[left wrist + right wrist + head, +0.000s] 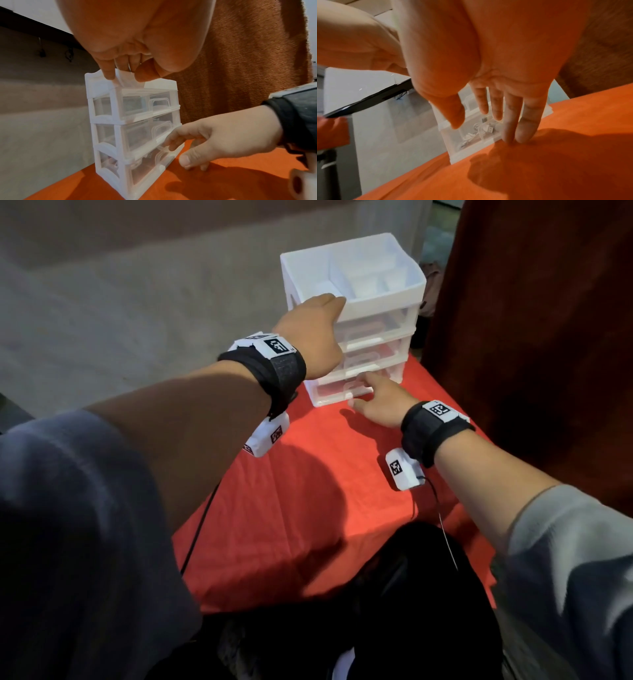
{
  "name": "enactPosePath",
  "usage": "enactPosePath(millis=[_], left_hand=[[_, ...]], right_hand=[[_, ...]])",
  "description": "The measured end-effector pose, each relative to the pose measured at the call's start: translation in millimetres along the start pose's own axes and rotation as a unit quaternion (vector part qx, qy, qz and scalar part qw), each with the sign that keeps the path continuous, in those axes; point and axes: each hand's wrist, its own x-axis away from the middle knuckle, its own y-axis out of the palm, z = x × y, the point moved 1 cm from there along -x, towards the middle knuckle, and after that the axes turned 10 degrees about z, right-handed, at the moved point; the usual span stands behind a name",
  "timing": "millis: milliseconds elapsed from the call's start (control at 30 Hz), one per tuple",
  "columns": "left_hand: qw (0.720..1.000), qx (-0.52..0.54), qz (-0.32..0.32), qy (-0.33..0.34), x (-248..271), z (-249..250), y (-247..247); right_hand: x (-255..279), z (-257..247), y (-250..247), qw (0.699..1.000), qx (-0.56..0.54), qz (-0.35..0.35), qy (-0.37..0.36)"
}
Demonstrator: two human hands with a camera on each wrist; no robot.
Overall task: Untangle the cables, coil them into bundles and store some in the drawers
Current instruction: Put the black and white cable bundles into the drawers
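A white drawer unit (380, 299) with three clear drawers stands at the far end of the red tablecloth (308, 508). My left hand (318, 316) holds its top front rim, thumb and index finger pinching the edge (125, 75). My right hand (373, 398) is low at the bottom drawer (337, 393), fingers nearly straight and touching its front (173, 148). In the right wrist view, white cables (481, 129) lie inside that drawer behind my right hand (496, 119); two fingertips rest on the cloth. The drawers look pushed in.
A dark red curtain (531, 320) hangs close to the right of the unit. The cloth's left edge drops to a grey floor (102, 320). A black bag or garment (411, 594) lies at the near edge. Thin camera leads (202, 525) trail from my wrists.
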Motion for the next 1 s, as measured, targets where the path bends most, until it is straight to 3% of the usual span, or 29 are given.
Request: enactPosePath(millis=[67,200,267,333,433,600,800,900,1000], left_hand=[[1.0,0.006,-0.004,-0.006,0.4,0.6,-2.5],[1.0,0.003,-0.005,-0.004,1.3,-0.5,-2.8],[1.0,-0.002,-0.003,0.002,1.3,0.9,-2.9],[1.0,-0.002,-0.002,0.0,1.1,1.6,-3.6],[1.0,0.01,0.004,-0.006,1.0,-1.8,-2.3],[1.0,0.026,0.009,-0.007,-2.2,-3.6,4.9],[1.0,0.001,-0.022,0.006,2.5,1.7,1.9],[0.999,0.024,0.005,0.027,25.8,1.9,-11.0],[0.992,0.097,0.06,0.06,88.8,-11.3,-24.1]], right_hand=[[-2.0,-3.1,2.8,1.0,-0.024,0.004,0.01],[0.6,-10.5,14.3,0.986,-0.126,0.101,0.044],[2.2,-19.8,17.6,0.96,-0.248,0.092,0.089],[2.9,-28.5,20.5,0.915,-0.372,0.04,0.153],[7.6,-39.8,19.1,0.868,-0.451,0.017,0.206],[35.0,-33.2,14.5,0.882,-0.416,0.065,0.212],[73.8,-17.5,11.3,0.885,-0.407,0.067,0.216],[83.4,-16.5,8.5,0.884,-0.398,0.082,0.232],[94.2,-19.6,11.0,0.896,-0.377,0.064,0.226]])
